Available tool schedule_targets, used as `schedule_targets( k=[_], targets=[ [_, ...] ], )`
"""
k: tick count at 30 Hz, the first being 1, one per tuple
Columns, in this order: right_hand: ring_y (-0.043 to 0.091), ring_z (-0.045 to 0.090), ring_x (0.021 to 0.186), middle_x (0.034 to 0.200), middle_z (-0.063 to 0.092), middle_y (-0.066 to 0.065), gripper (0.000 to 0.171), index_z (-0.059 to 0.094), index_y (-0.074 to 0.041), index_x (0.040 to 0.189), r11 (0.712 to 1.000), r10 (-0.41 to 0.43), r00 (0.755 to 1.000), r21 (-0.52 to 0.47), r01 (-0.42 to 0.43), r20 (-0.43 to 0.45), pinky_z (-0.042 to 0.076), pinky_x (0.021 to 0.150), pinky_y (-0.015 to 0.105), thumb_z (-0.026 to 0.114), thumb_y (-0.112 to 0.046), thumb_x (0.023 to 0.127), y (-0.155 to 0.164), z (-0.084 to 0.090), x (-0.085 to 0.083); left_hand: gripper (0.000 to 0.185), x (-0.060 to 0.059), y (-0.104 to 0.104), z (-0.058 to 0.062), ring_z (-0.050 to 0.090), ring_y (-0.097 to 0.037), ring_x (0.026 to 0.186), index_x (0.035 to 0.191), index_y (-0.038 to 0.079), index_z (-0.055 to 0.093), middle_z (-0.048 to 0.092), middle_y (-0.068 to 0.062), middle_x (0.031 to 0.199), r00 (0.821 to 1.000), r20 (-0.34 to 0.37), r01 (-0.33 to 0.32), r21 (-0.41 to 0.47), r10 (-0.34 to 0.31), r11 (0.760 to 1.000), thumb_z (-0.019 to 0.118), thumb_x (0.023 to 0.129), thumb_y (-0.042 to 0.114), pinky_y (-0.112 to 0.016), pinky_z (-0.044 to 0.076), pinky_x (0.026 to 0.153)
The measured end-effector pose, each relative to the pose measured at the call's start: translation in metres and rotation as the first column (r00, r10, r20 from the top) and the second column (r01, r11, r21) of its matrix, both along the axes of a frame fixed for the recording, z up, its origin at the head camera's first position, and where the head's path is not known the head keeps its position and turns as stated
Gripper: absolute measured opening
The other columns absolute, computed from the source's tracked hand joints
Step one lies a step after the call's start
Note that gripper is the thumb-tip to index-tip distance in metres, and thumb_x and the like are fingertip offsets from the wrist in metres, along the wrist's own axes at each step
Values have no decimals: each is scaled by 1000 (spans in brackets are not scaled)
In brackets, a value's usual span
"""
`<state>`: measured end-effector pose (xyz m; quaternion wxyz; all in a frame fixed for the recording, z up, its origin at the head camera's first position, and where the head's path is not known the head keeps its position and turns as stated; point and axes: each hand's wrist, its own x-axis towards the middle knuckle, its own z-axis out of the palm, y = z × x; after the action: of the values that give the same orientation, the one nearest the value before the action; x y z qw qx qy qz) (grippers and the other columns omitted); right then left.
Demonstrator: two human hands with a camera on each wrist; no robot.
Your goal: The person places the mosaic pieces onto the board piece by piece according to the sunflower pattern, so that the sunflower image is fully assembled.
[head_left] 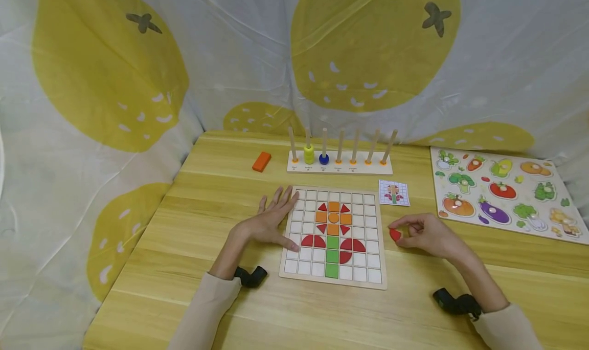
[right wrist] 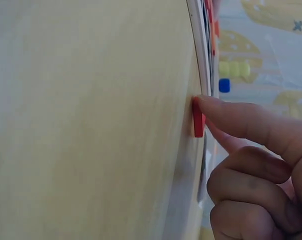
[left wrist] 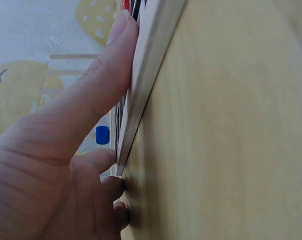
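Note:
My left hand (head_left: 264, 224) rests with spread fingers at the left edge of a white gridded wooden board (head_left: 306, 276), its thumb lying on the board's rim. Coloured pieces sit in the grid: an orange cross with a round orange piece (head_left: 333, 218) at its middle, small red triangles at its corners, a column of green squares (head_left: 332, 256) below, and red quarter-circles (head_left: 359, 245) on both sides. Just off the board's right edge, my right hand (head_left: 428, 235) pinches a small red piece (right wrist: 198, 117) between thumb and index finger, low over the table; the other fingers are curled in.
A small pattern card (head_left: 393, 193) lies by the board's upper right corner. Behind stands a peg rack (head_left: 368, 169) with yellow and blue beads. An orange block (head_left: 262, 161) is at the back left, a vegetable puzzle board (head_left: 469, 183) at the right. A lemon-print curtain (head_left: 244, 58) borders the table.

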<state>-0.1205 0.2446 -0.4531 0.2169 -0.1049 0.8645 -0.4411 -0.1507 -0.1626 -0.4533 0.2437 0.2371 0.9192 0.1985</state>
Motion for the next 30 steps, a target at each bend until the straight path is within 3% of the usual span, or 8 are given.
schedule_targets(
  k=[10,16,30],
  targets=[
    [5,31,53,60,34,-5,38,69,-8,106,996,-52,998,68,50,18,28,46,25,82,-26,75,7,2,-1,130,0,0,-1,-22,-29,149,156,19,-7,-21,-5,162,1000,-3,3,2,-3,1000,77,67,64,-60,-12,117],
    [6,32,52,62,35,-2,33,69,-5,105,996,-57,998,67,55,36,28,46,24,80,-20,77,7,4,-1,129,-1,0,-1,-23,-29,149,156,20,-7,-22,-5,162,1000,-2,2,1,-2,1000,77,67,64,-60,-12,117],
    [5,31,51,61,36,-2,29,70,-6,104,993,-61,998,100,64,-33,29,46,24,79,-18,79,7,5,0,130,0,0,-2,-23,-28,149,156,21,-8,-22,-3,162,1000,8,-4,5,4,1000,76,67,64,-59,-12,118]
  ],
)
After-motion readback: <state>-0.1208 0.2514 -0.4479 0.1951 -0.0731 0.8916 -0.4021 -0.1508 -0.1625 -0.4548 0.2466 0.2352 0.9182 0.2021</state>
